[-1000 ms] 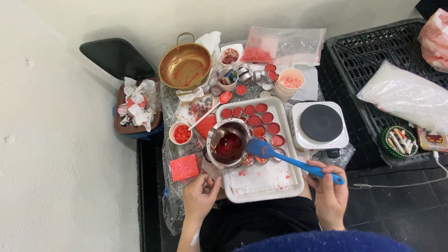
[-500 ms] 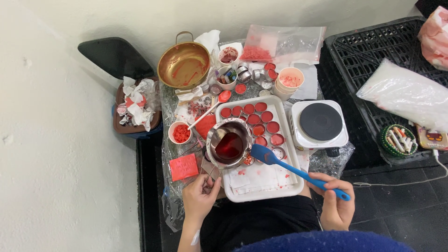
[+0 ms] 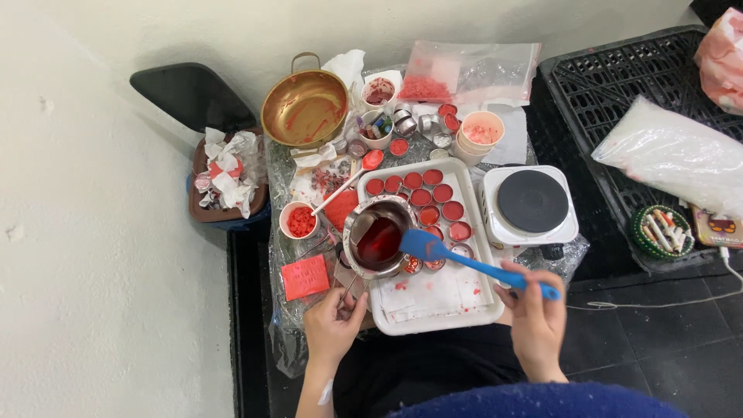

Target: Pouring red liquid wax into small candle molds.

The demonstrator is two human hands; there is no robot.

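My left hand point(image 3: 331, 325) grips the handle of a small steel pot point(image 3: 379, 236) full of dark red liquid, held over the left side of a white tray point(image 3: 433, 313). My right hand point(image 3: 535, 321) holds a blue spatula point(image 3: 464, 262) by its handle; the blade rests at the pot's right rim. Several small round tins of red wax point(image 3: 433, 193) sit in rows on the far half of the tray. White paper point(image 3: 433, 290) with red drips lines the near half.
A single electric hot plate point(image 3: 531, 203) stands right of the tray. A brass pan point(image 3: 304, 108), cups, small tins and a bag of red flakes point(image 3: 464, 73) crowd the back. A bin of tissues point(image 3: 226, 174) is on the left, a black crate point(image 3: 611, 77) on the right.
The spatula blade has swung left, from over the tray to the pot's rim. My right hand moved slightly with it. The left hand still holds the pot handle.
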